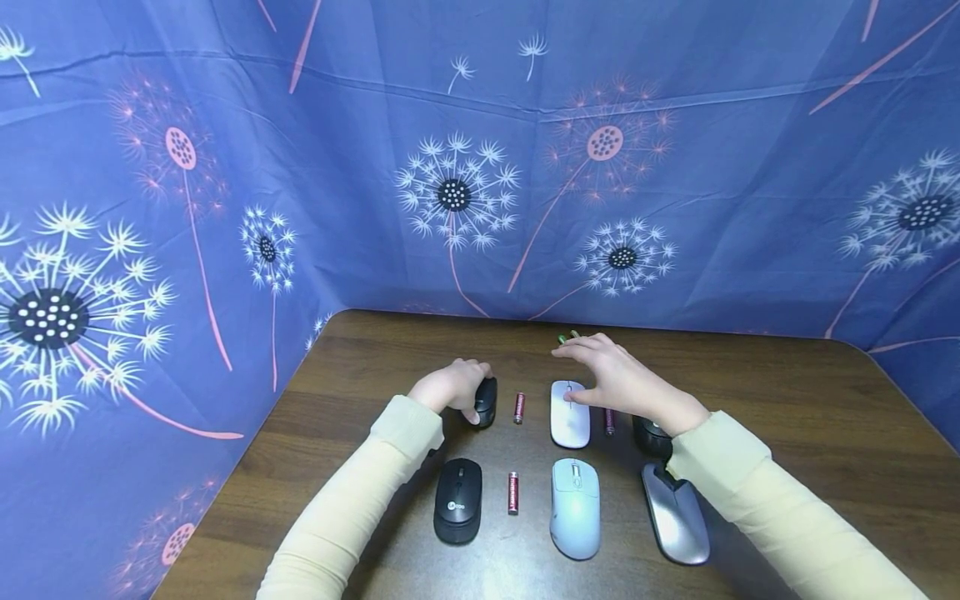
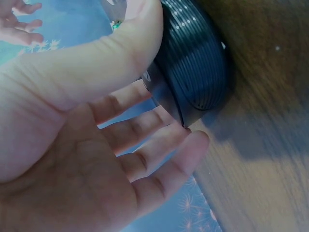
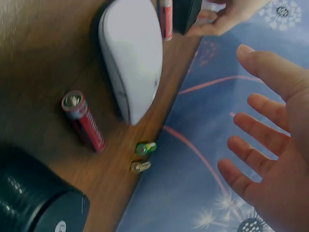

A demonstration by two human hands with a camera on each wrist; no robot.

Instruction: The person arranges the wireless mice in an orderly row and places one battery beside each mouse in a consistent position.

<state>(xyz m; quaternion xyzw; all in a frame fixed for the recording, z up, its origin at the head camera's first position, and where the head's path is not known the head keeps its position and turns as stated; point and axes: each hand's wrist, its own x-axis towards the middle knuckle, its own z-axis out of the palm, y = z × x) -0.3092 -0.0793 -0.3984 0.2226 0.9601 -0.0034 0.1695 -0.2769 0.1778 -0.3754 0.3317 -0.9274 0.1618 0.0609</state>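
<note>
My left hand [image 1: 450, 387] grips a black computer mouse [image 1: 487, 403] at the middle left of the table. In the left wrist view, the thumb lies along the ribbed side of this mouse [image 2: 195, 58], with the fingertips round its other side. My right hand [image 1: 618, 375] is over the white mouse [image 1: 568, 427], fingers spread and apart; its thumb overlaps that mouse in the head view. In the right wrist view, a gap separates the right hand [image 3: 277, 130] from the white mouse [image 3: 133, 58], and nothing is between its fingers.
A red battery [image 1: 519, 408] lies between the hands, another [image 1: 513, 493] nearer, a third [image 1: 609, 422] beside the right palm. In front sit a black mouse [image 1: 458, 504], light blue mouse [image 1: 575, 521] and grey mouse [image 1: 678, 521]. Another black mouse [image 1: 651, 437] is partly under the right wrist.
</note>
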